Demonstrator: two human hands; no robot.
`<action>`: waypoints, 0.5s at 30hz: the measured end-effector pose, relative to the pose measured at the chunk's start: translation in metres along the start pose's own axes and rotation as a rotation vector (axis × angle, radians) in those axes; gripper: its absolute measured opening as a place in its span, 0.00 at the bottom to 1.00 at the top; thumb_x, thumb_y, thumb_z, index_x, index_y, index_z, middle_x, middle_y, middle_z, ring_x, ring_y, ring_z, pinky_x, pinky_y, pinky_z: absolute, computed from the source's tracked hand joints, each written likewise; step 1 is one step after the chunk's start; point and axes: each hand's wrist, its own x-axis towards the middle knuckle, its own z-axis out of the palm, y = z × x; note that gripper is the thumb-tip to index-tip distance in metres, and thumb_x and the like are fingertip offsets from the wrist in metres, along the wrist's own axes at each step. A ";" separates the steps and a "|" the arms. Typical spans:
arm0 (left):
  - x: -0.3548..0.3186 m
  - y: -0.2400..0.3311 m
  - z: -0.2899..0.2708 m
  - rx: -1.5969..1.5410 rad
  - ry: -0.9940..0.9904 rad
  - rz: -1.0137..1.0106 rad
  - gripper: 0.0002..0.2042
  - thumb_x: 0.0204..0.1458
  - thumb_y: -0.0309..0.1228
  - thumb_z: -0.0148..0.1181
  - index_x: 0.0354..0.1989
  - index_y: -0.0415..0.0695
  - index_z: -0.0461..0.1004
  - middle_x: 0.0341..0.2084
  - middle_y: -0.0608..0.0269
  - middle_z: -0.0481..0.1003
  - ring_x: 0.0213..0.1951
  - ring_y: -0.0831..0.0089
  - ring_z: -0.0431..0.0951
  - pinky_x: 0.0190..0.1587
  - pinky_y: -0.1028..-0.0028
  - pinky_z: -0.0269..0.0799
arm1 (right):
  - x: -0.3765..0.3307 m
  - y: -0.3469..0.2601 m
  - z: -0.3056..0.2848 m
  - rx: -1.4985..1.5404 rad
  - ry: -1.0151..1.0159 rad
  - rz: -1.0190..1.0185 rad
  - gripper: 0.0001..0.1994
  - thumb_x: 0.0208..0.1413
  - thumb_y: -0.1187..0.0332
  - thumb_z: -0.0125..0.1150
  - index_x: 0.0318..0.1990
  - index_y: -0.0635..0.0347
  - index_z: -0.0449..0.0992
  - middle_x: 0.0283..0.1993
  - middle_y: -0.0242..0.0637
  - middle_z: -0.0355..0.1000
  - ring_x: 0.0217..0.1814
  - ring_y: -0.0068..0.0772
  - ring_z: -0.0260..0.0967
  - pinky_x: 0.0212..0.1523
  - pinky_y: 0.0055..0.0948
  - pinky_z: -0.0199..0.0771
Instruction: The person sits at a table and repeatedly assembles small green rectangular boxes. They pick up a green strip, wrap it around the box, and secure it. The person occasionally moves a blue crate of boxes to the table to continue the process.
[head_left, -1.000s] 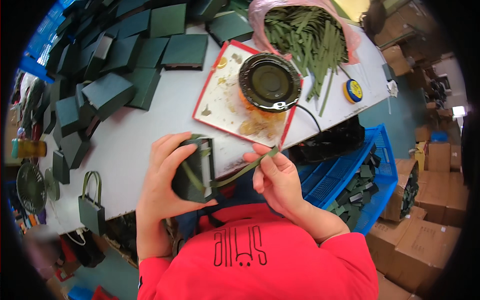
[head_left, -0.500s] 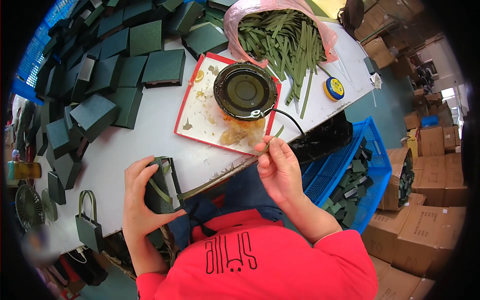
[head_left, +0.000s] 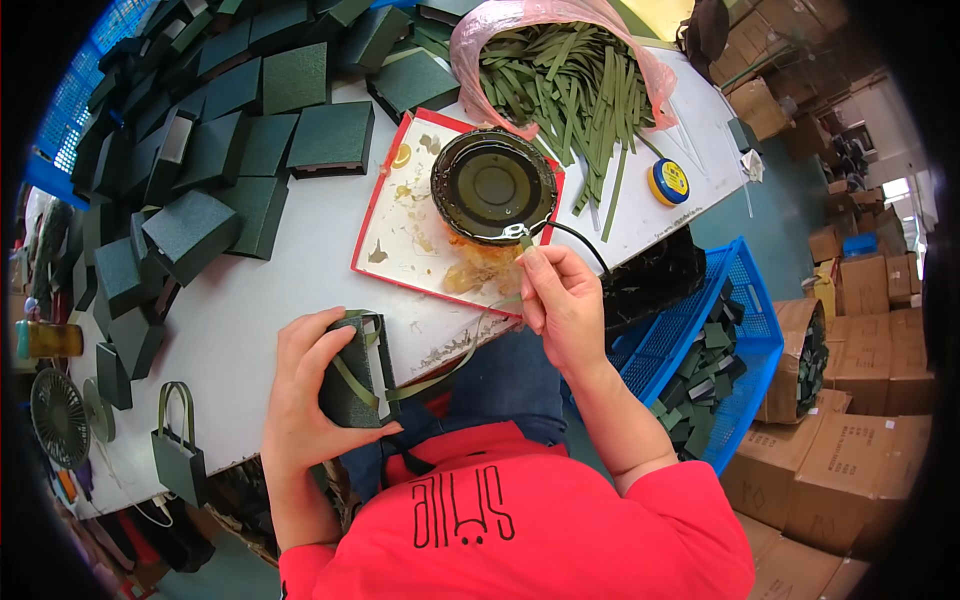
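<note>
My left hand (head_left: 305, 385) grips a small dark green box (head_left: 352, 372) at the table's near edge. A green ribbon strip (head_left: 440, 372) runs from the box up to my right hand (head_left: 560, 300), which pinches its free end. That end touches the rim of a round black glue pot (head_left: 492, 186). The pot stands on a red-edged white tray (head_left: 405, 225) smeared with glue.
Many dark green boxes (head_left: 220, 150) are piled across the left of the white table (head_left: 270, 300). A pink bag of green strips (head_left: 570, 75) lies at the back. A round yellow and blue tin (head_left: 668, 182) sits at right. A blue crate (head_left: 735, 340) and cardboard cartons (head_left: 840, 430) stand on the floor.
My right hand has carried the ribbon end from beside the box up to the glue pot. My left hand and the box have moved left and lower.
</note>
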 end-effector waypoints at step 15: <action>0.003 0.004 0.004 0.012 -0.025 0.025 0.49 0.21 0.40 0.85 0.59 0.43 0.69 0.60 0.48 0.68 0.60 0.45 0.67 0.60 0.52 0.67 | 0.013 -0.006 0.001 0.001 0.060 0.154 0.10 0.66 0.65 0.61 0.35 0.61 0.73 0.23 0.29 0.69 0.13 0.13 0.53 0.13 0.18 0.49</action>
